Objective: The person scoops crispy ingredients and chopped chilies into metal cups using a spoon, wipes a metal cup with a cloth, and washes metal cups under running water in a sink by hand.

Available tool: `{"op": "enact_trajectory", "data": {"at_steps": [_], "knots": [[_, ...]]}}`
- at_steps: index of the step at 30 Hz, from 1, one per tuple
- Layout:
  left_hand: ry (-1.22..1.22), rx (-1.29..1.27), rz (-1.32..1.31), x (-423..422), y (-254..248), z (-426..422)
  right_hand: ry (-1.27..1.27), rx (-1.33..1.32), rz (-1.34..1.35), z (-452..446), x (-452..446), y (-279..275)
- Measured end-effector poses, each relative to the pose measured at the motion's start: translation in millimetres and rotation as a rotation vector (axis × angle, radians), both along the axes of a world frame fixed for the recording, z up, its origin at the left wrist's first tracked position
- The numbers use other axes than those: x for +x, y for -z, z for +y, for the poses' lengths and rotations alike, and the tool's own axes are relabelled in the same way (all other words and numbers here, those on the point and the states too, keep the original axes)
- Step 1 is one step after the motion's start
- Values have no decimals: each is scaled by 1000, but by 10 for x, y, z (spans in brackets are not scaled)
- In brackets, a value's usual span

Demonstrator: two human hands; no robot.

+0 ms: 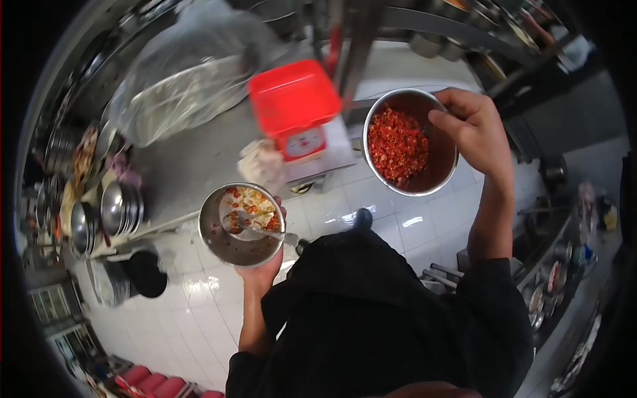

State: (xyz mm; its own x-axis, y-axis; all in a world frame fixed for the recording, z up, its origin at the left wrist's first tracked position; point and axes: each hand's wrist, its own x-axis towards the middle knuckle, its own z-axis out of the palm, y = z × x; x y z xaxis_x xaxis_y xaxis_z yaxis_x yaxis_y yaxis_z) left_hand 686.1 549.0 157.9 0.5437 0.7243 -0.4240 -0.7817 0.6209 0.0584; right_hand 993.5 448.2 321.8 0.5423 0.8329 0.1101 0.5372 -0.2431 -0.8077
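My left hand [262, 270] is closed round the underside and side of a steel bowl [222, 249]. Inside that bowl lie bits of red chilli and a pale, oily residue, along with a metal spoon [255, 229] whose handle reaches over the rim toward my body. Higher up on the right, my right hand [472, 126] grips the rim of a deeper steel bowl [443, 151], thumb on the inside. Chopped red chilli [398, 146] covers much of its bottom, and the bowl is tilted toward me. Both bowls are held in the air, apart from each other.
On the steel counter [176, 176] stand a red kitchen scale [295, 99], a crumpled pale bag [261, 162], a large clear plastic bag [192, 93] and stacked steel bowls [119, 209]. A shelf with dishes [551, 285] runs along the right. Another person's arm [539, 30] shows far upper right.
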Motion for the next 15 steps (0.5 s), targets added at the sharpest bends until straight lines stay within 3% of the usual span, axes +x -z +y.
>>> {"op": "enact_trajectory", "data": {"at_steps": [6, 12, 15], "knots": [[134, 39, 41, 963, -11, -295, 47, -12, -304, -572, 823, -259], [152, -24, 88, 1812, 12, -547, 111, -58, -252, -863, 1528, -324], [112, -64, 154, 2017, 206, -610, 88, 86, -230, -911, 1856, -389]]}}
